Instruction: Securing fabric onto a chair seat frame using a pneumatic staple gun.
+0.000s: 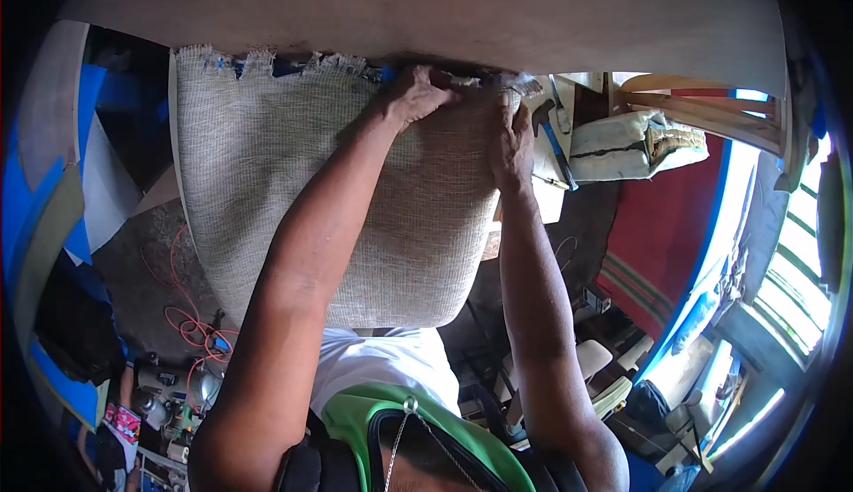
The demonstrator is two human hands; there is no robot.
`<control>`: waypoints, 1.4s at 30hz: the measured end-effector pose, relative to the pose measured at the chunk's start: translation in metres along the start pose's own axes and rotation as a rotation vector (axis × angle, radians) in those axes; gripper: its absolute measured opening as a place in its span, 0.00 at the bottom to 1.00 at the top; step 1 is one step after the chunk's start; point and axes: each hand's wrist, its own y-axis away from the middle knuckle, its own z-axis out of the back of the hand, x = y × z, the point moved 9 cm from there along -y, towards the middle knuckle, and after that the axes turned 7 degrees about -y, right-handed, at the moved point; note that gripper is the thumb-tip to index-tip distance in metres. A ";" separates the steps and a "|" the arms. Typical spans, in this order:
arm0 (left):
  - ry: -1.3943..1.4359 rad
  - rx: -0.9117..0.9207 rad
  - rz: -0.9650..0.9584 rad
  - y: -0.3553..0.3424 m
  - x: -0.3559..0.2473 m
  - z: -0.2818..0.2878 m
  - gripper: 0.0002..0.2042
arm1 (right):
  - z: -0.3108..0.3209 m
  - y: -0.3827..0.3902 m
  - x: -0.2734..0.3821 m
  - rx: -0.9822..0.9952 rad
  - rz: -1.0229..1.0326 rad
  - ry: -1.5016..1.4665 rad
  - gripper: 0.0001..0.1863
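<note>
A large cushion covered in beige woven fabric (pixel 293 190) fills the middle of the view, its frayed top edge lying against a pale wooden panel (pixel 444 12). My left hand (pixel 416 94) grips the fabric's upper edge near the top right corner, fingers curled over it. My right hand (pixel 513 141) presses and pinches the fabric at that same corner, just to the right of my left hand. Both forearms reach up from the lower edge.
A hammer with a blue handle (pixel 553 137) lies right of my hands. A torn white cushion (pixel 622 146) and a wooden frame (pixel 711 110) sit further right. An orange cable (pixel 188 319) and tools (pixel 169 399) lie on the floor at lower left.
</note>
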 end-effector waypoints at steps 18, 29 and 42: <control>-0.605 0.012 -0.412 0.027 -0.042 -0.039 0.25 | 0.008 -0.007 -0.010 -0.104 0.045 0.016 0.39; -0.098 -0.003 -0.206 0.017 -0.019 -0.015 0.15 | 0.004 -0.023 -0.016 0.068 -0.040 0.047 0.42; -0.200 -0.309 -0.235 0.007 -0.008 -0.028 0.10 | 0.002 -0.048 0.000 -0.167 -0.194 0.466 0.45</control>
